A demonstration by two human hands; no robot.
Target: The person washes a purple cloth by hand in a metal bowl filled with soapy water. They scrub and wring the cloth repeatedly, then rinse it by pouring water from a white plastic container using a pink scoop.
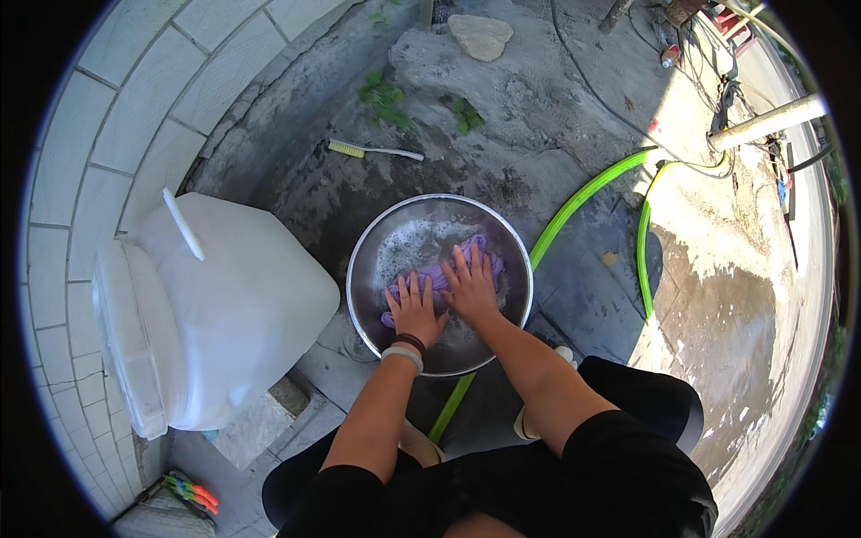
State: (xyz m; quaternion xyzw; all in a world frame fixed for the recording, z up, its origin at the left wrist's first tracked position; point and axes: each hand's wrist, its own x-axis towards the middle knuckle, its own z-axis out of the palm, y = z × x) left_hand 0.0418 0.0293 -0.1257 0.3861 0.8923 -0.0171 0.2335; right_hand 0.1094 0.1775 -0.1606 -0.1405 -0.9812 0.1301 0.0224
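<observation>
A round metal basin [440,199] stands on the ground before me, with foamy water inside. A purple cloth [434,277] lies bunched and twisted across it. My left hand [416,311], a dark band and a pale bracelet at its wrist, rests flat on the cloth's left part with fingers spread. Upon the cloth's right part lies my right hand [471,286], its fingers also spread. Both palms face down, and neither hand is closed around the cloth. A scrub brush [377,150] with yellowish bristles and a white handle lies on the ground beyond the basin.
At left, a large white plastic container [249,296] lies on its side by the tiled wall [87,141]. A green hose [578,198] passes under or behind the basin. A flat stone [480,37] is at the top; a pole [767,123] juts in at right.
</observation>
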